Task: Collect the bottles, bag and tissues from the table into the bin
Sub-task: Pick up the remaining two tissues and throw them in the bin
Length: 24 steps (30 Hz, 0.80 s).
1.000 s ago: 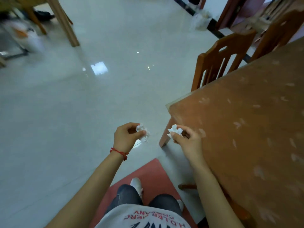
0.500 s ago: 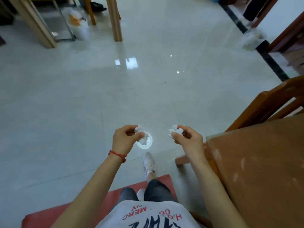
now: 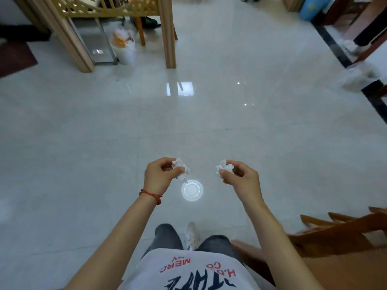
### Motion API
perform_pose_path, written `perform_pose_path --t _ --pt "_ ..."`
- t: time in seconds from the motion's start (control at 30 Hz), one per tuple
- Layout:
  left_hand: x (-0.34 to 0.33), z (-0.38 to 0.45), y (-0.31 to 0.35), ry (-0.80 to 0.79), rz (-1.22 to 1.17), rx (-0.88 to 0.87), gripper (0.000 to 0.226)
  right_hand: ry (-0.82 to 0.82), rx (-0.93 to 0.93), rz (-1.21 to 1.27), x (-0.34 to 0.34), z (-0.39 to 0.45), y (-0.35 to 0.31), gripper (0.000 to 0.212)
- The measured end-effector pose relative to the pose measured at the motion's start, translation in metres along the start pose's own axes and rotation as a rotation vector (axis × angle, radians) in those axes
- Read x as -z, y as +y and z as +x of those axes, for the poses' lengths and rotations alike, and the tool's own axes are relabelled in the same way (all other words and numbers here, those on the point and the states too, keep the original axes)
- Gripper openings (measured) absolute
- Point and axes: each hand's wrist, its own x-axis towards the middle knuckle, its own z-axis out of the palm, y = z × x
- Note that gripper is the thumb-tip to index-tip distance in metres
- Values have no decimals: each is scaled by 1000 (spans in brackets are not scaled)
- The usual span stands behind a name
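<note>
Now we carry tissues — left hand pinching one wad, right hand another — toward the far bin, where both get dropped.

Glossy pale tiled floor, reflecting ceiling lights. On it: 1 white bin, filled with rubbish, stood at far left between wooden posts. 1 crumpled clear plastic bag lay far right. 1 wooden chair stood near right; its legs were out of sight.
</note>
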Motion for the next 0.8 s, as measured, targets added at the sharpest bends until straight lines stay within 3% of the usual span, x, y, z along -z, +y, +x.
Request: perform_pose_path --t 0.47,0.8 --pt "-34 214 69 -126 17 -25 25 161 -41 33 -39 173 -65 23" --pt "-78 333 126 -304 98 -65 25 332 -135 121 -46 266 -97 24"
